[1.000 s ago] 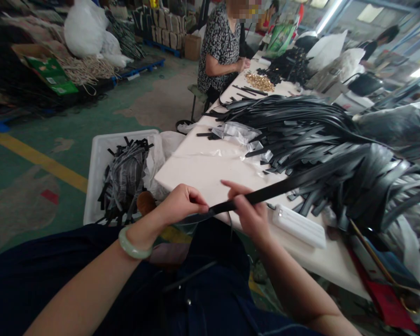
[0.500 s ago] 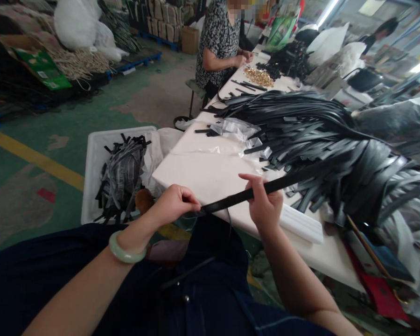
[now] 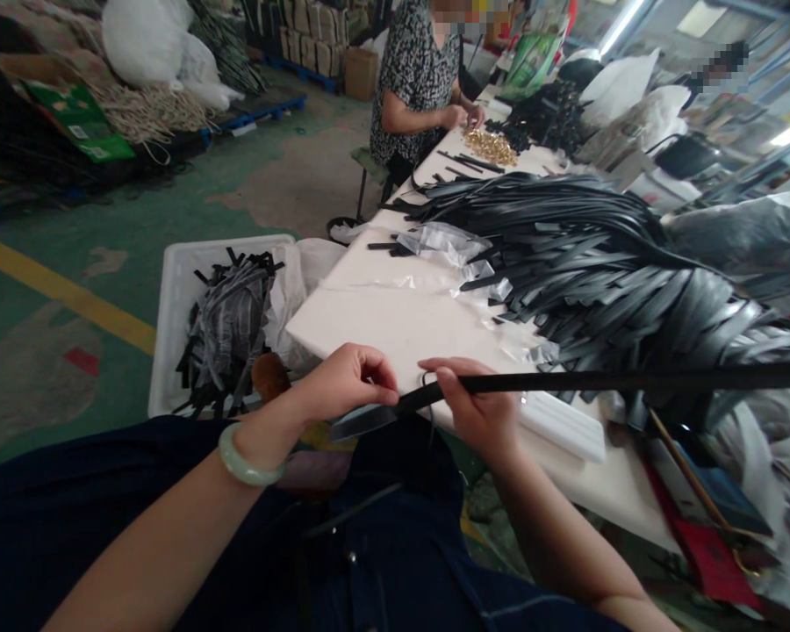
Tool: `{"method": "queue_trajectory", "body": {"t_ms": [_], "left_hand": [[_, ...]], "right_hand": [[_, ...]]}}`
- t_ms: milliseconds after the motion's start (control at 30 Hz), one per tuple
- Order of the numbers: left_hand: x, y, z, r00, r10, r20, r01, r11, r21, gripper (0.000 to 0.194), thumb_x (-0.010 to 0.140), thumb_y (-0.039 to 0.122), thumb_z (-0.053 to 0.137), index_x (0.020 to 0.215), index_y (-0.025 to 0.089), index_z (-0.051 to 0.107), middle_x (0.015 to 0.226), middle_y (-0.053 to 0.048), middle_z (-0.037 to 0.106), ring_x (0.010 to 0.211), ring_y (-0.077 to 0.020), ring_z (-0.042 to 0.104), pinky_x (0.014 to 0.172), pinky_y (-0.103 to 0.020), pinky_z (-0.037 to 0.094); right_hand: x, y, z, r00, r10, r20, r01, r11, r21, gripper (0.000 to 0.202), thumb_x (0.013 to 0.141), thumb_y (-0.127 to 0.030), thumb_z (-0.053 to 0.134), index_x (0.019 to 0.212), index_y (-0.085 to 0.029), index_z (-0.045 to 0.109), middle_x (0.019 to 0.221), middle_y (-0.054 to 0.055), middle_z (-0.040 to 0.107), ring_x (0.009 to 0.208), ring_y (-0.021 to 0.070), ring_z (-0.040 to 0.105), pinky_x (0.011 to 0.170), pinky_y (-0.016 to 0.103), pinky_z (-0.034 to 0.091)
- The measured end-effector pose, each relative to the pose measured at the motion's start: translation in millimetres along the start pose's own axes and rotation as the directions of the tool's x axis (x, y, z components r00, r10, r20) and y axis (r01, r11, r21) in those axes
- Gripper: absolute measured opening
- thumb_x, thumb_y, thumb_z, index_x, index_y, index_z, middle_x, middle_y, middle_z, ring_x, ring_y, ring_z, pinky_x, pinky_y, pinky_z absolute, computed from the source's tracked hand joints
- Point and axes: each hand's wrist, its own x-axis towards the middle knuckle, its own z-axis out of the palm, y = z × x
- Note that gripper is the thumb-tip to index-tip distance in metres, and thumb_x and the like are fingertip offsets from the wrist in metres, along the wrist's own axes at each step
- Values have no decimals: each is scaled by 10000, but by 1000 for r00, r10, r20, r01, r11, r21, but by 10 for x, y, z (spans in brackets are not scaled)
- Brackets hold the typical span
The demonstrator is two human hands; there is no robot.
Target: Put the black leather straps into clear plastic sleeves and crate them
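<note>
A long black strap (image 3: 632, 379) runs from the right edge of the view to the front of my body. My left hand (image 3: 346, 386), with a pale green bangle (image 3: 250, 458) on its wrist, pinches the strap near its end. Below those fingers a dark, shiny flat piece (image 3: 362, 423) sticks out to the left; I cannot tell whether it is part of the strap. My right hand (image 3: 487, 417) grips the strap farther along, thumb on top and index finger stretched out. A large heap of black straps (image 3: 585, 254) lies beyond on the white table (image 3: 375, 320).
Left of the table stands a white bin (image 3: 161, 333) with black strips inside. A white block (image 3: 563, 426) lies by the table's near edge. Farther along, a person (image 3: 412, 96) sits beside small gold pieces (image 3: 491, 147). Plastic wrap (image 3: 441, 244) lies beside the heap.
The strap has swung from a slant to nearly level, its far part now lower at the right. My right hand has shifted left and down, closer to my left hand. The shiny flat piece now shows.
</note>
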Motion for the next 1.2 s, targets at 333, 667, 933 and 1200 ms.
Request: {"method": "queue_trajectory", "body": {"t_ms": [333, 667, 933, 1200], "left_hand": [[-28, -651, -141, 988, 14, -155, -15, 1000, -5, 259, 763, 275, 680, 977, 129, 671, 965, -80, 720, 902, -185, 650, 822, -303, 481], [-1, -775, -67, 989, 125, -75, -108, 974, 198, 131, 784, 254, 651, 767, 131, 692, 777, -38, 692, 763, -169, 615, 742, -274, 461], [-62, -608, 76, 961, 177, -214, -73, 904, 422, 92, 756, 105, 591, 691, 146, 643, 714, -9, 629, 718, -145, 549, 672, -249, 389], [-93, -245, 369, 919, 305, -250, -157, 865, 477, 159, 763, 29, 555, 671, 151, 599, 738, -27, 631, 756, -161, 560, 722, -274, 405]], "right_hand": [[-135, 310, 272, 961, 276, -38, -269, 956, 120, 295, 947, -371, 510, 946, -183, 737, 703, 33, 670, 656, 154, 620, 609, 264, 484], [-179, 252, 268, 918, 384, 100, -397, 883, 249, 363, 937, -445, 508, 948, -172, 748, 524, -30, 443, 485, 93, 422, 440, 208, 300], [-149, 203, 62, 887, 442, -133, -364, 847, 387, 432, 973, -445, 411, 925, -172, 743, 620, -6, 465, 481, 92, 389, 416, 221, 297], [-363, 160, 264, 990, 108, 88, -115, 990, 81, 412, 982, -352, 380, 1316, -235, 589, 908, 52, 638, 826, 188, 586, 777, 349, 492]]}}
